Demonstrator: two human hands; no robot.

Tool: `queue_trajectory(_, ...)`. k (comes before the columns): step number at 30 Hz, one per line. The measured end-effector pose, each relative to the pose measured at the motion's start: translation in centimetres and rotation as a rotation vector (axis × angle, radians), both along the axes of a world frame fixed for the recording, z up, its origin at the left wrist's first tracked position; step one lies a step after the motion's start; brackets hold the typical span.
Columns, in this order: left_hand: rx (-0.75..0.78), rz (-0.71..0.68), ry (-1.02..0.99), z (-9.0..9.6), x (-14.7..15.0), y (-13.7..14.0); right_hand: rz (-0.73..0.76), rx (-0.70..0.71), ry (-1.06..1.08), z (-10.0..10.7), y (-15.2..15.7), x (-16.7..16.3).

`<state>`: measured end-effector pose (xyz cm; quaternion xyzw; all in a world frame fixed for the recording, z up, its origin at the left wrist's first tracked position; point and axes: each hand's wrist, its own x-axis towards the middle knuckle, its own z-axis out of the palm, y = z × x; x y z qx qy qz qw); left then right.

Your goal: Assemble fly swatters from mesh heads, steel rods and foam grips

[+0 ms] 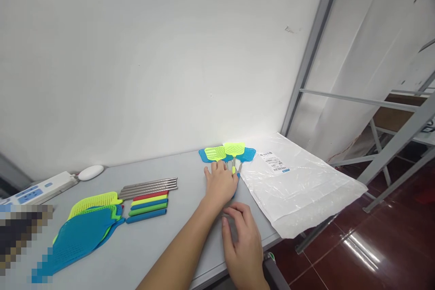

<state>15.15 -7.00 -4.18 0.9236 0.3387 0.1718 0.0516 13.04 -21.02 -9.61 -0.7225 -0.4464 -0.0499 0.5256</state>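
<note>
My left hand lies over the handles of a group of fly swatters near the wall, its fingers spread and pointing away. It covers part of the handles, so contact with each is partly hidden. The group shows lime-yellow swatter heads over blue swatter heads, with short metal and coloured handles beside my thumb. Closer to the front edge, my right hand hovers with curved fingers, thumb apart, holding nothing. Left of both hands are steel rods, coloured grip tubes and a pile of loose swatter heads.
A white plastic mailing bag with a label hangs over the table's right edge. At the far left are a power strip and a white oval object. A wall backs the grey table; metal frames stand to the right.
</note>
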Motion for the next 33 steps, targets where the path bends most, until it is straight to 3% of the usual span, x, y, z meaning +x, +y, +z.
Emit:
queue_trajectory(12, 0.049, -0.138, 0.025, -0.4, 0.5, 1.5, 0.008, -0.034, -0.051, -0.3, 0.1, 0.1)
queue_trajectory(20, -0.003, -0.301, -0.019, 1.2, -3.3, 3.4, -0.008, -0.03, -0.074, -0.2, 0.0, 0.1)
queue_trajectory(26, 0.016, -0.545, 0.012, -0.7, -5.9, 3.1, -0.005, -0.019, -0.096, -0.4, 0.0, 0.1)
queue_trajectory(33, 0.088, -0.596, -0.01, -1.8, -5.8, 3.0, -0.01, -0.05, -0.08, -0.6, 0.0, 0.2)
